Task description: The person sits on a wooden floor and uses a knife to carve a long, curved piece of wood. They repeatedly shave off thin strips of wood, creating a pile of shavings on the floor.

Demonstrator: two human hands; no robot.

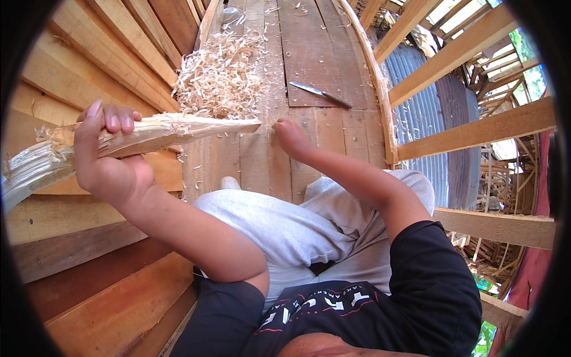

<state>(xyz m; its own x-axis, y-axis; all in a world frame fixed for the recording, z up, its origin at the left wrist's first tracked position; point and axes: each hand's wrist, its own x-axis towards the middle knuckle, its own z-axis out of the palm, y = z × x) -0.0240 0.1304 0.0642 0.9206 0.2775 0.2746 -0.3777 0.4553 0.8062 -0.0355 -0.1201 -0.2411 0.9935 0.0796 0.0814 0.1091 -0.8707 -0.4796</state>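
the left hand [104, 157] grips a pale, splintered wooden stick [143, 135] firmly, which seems wise, while the right hand [289, 137], loosely curled and empty, rests on the plank floor [309, 71].

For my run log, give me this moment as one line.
left hand: grips split wood piece | right hand: empty, on plank floor | nearby: shavings pile, knife

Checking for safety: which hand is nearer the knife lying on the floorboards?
Right. The right hand rests on the boards just below-left of the knife; the left hand grips the split wood piece, farther left.
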